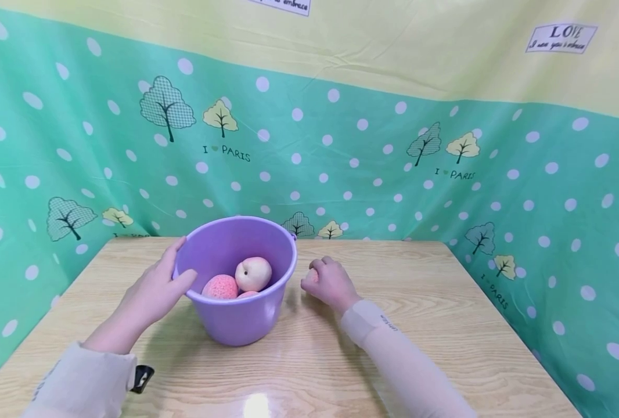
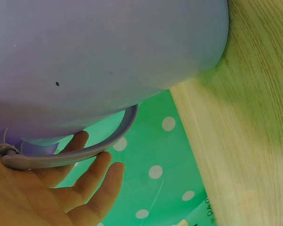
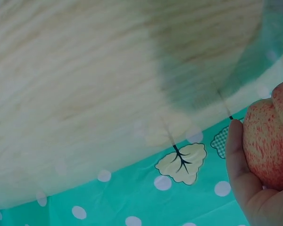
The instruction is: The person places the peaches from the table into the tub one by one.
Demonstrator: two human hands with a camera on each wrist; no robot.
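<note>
A purple bucket [image 1: 238,316] stands on the table, tilted a little toward me. Inside lie a pale peach [image 1: 254,274], a red-speckled peach [image 1: 220,287] and part of another one behind the near rim. My left hand [image 1: 158,287] holds the bucket's left rim, thumb over the near edge. In the left wrist view its fingers reach past the bucket's handle [image 2: 85,153], which hangs along the outer side. To the right of the bucket, my right hand [image 1: 333,284] grips a red-flecked peach [image 3: 271,143], its fingers curled round it, close over the table.
The wood-grain table [image 1: 419,325] ends at the back against a green and yellow curtain [image 1: 330,133] with dots and trees, which also hangs along both sides. A black clip-like piece [image 1: 142,378] shows at the left sleeve's cuff.
</note>
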